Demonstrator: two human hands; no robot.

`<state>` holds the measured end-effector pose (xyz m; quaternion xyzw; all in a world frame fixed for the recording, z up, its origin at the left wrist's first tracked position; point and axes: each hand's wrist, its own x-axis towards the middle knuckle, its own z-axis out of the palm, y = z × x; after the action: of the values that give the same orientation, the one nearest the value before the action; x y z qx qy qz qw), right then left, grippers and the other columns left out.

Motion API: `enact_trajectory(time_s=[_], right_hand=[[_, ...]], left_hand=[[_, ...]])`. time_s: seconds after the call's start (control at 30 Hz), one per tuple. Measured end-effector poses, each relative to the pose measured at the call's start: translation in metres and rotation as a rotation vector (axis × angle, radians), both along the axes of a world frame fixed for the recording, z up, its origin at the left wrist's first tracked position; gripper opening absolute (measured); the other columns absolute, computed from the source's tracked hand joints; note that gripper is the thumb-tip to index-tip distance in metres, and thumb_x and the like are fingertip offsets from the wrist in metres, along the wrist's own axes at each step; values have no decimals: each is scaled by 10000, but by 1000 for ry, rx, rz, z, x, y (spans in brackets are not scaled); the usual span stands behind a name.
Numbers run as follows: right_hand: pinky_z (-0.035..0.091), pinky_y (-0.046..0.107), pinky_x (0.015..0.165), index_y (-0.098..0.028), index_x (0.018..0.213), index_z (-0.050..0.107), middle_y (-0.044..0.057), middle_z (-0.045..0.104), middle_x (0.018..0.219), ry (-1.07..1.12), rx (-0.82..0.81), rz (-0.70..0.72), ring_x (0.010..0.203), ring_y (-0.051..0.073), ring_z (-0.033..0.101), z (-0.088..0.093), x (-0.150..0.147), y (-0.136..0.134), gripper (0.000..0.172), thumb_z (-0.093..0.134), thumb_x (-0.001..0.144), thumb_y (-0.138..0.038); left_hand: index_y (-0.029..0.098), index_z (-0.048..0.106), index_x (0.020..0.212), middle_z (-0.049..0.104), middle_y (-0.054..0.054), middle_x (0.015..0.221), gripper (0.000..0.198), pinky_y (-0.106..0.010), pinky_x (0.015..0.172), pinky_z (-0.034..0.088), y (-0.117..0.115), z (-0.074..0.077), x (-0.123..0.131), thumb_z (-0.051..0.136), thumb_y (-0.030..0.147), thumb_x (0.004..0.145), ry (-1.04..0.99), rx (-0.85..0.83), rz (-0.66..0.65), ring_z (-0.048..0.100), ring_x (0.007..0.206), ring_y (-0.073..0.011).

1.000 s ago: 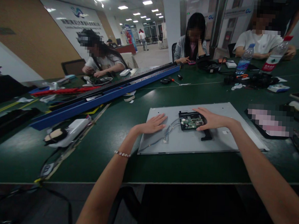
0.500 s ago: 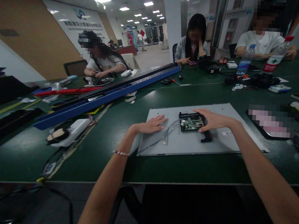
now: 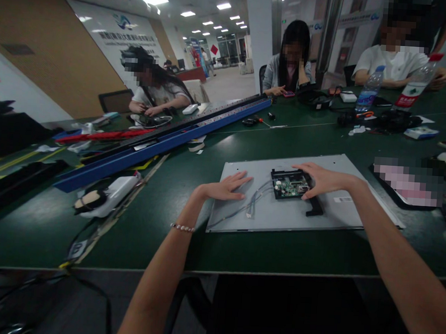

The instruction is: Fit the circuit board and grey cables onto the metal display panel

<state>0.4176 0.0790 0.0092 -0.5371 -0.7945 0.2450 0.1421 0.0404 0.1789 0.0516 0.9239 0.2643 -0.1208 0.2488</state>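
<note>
A flat grey panel [image 3: 329,214], like the back of a display, lies on the green table. On it rests a green circuit board [image 3: 290,188] in a black plastic frame with an arm [image 3: 314,208] jutting toward me. My right hand [image 3: 320,180] grips the frame's right side, thumb near and fingers at the far edge. My left hand [image 3: 230,186] lies flat on the panel's left part, fingers spread, holding nothing. Thin grey-blue cables [image 3: 253,201] run from the board's left side across the panel, close to my left hand.
A long blue rail [image 3: 164,146] crosses the table at left, near a white device [image 3: 115,195]. A phone-like slab [image 3: 405,185] lies right of the panel. Two bottles [image 3: 370,90] and tangled black items stand farther back. Several people sit around the table.
The framed circuit board has slid slightly right and toward me on the panel, with my right hand on it. My left hand stays flat on the panel. The view has shifted a little.
</note>
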Motion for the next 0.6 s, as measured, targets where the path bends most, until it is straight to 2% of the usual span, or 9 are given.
enact_trajectory(time_s=[0.27,0.6], right_hand=[[311,613,1105,-338,1555,191,91,344,1514,-10,-18,-8,1321,441,379,2,-1,-2,1135,729,606,-651],[334,595,1105,-339,1551,203,97,357,1497,-3,18,-7,1317,416,405,0,-2,-2,1122,734,615,-656]], left_hand=[[286,131,1568,-31,-26,1636,884,-464,1209,58,3,-1,-2,469,691,859,7,5,-32,-24,1501,-288],[283,129,1568,-58,-22,1634,866,-468,1210,38,1,1,-2,485,648,869,6,-10,-30,-43,1500,-279]])
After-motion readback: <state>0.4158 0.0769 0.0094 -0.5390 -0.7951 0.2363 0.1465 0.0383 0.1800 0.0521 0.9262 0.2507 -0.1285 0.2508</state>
